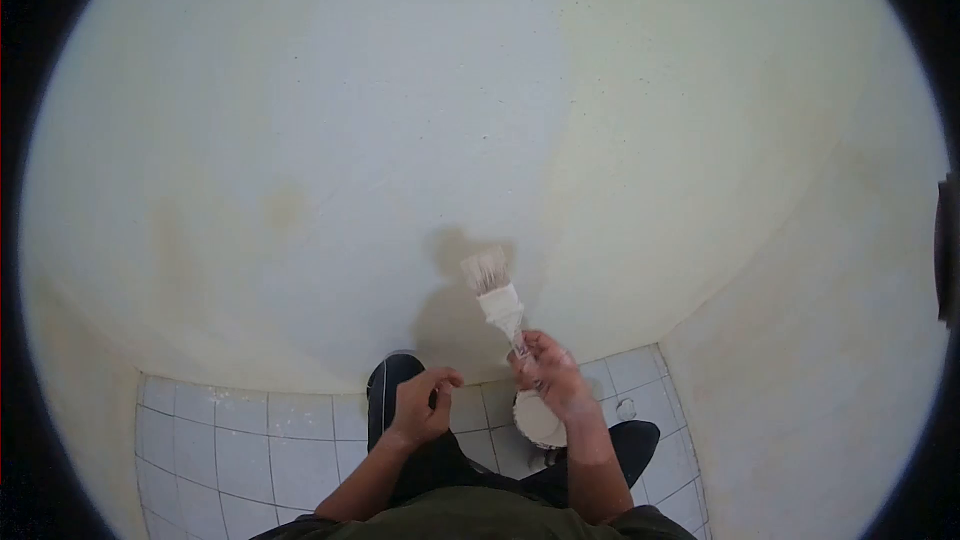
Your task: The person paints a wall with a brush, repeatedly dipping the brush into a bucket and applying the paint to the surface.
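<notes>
My right hand (552, 372) is wrapped round the handle of a paintbrush (502, 306), whose bristles point up and to the left in front of the wall. White paint coats the brush and marks the fingers. Below that hand, a round container of white paint (540, 422) stands on the floor, partly hidden by the wrist. Over my left knee is my left hand (424, 404), its fingers curled with a gap between thumb and fingers; nothing shows in it.
A wall (430, 90) fills the view ahead, whitish in the middle and yellowish at both sides. Side walls meet it left and right. The tiled floor (300, 455) has white spots near the wall. A dark object (945, 252) shows at the right edge.
</notes>
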Demonstrator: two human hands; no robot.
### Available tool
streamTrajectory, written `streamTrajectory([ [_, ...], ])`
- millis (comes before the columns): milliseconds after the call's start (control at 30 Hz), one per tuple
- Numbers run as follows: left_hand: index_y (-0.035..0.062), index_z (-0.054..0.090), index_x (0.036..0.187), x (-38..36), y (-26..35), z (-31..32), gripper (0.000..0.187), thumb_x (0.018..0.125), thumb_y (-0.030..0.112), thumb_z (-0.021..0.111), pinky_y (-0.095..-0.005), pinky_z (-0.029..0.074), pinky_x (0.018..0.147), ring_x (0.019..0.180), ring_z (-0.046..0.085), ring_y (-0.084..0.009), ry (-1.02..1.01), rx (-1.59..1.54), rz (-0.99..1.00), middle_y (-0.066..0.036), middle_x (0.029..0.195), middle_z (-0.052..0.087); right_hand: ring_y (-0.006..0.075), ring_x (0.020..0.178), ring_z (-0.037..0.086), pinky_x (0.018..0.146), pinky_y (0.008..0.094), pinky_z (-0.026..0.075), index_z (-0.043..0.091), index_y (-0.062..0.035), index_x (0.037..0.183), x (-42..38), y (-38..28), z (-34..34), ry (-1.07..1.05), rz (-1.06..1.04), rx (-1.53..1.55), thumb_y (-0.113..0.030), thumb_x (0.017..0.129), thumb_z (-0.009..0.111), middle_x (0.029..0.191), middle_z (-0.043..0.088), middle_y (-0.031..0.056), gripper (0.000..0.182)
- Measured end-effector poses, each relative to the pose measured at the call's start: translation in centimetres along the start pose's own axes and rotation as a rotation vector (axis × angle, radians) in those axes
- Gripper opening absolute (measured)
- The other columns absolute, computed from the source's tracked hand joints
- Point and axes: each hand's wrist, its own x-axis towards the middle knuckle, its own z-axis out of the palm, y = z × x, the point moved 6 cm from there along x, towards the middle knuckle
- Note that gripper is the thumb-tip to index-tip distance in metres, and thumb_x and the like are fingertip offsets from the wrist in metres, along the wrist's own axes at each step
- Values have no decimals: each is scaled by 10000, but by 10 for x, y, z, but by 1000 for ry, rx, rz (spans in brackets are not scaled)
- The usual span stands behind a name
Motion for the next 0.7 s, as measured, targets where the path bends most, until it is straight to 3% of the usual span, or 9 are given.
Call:
streamTrajectory([
  [67,35,624,1072,22,11,-13,195,897,-19,559,-353,561,757,851,711,-272,-35,-4,-46,-123,950,712,95,639,538,574,228,413,634,-46,1188,15,-46,-4,182,-52,-267,-146,897,744,852,668,23,328],
  [133,39,624,1086,42,26,-28,201,903,-9,557,-371,561,784,904,706,-286,-40,7,-53,-129,1008,708,75,588,521,539,249,420,703,-24,1041,20,-115,14,451,-476,-969,-173,916,731,722,641,2,196],
  [200,51,627,1115,57,43,-40,239,894,-13,562,-380,564,784,926,702,-303,-16,25,-20,-134,1059,702,120,572,561,547,280,450,736,-18,927,10,-183,62,474,-850,-1242,-159,916,721,642,626,52,142],
  [267,43,622,1126,64,57,-47,250,889,-14,565,-375,563,785,929,699,-300,-3,19,31,-137,1084,697,239,619,621,593,348,494,742,-73,986,6,-229,92,442,-838,-1680,-190,873,718,776,663,151,164],
  [333,36,618,1131,66,68,-52,257,885,-15,566,-371,561,786,926,696,-295,3,-4,56,-137,1099,694,312,687,632,652,424,504,731,-72,929,22,-259,115,352,-811,-1934,-194,879,683,748,652,141,141],
  [467,27,610,1135,64,82,-54,267,876,-21,566,-359,557,789,897,691,-276,-9,-49,86,-136,1100,691,349,762,633,689,473,492,686,-60,876,55,-316,150,266,-901,-2198,-198,892,654,738,619,156,142],
  [567,29,603,1143,61,82,-47,283,869,-31,565,-355,556,784,884,689,-267,-35,-58,73,-138,1096,690,356,781,630,695,474,492,670,-51,878,49,-348,183,329,-1194,-2269,-191,898,647,739,613,157,143],
  [700,30,597,1151,59,80,-40,300,862,-44,565,-358,554,777,909,690,-276,-78,-85,41,-142,1101,687,353,742,628,665,442,496,664,-47,928,30,-384,216,546,-1402,-2264,-176,915,650,762,634,148,131],
])
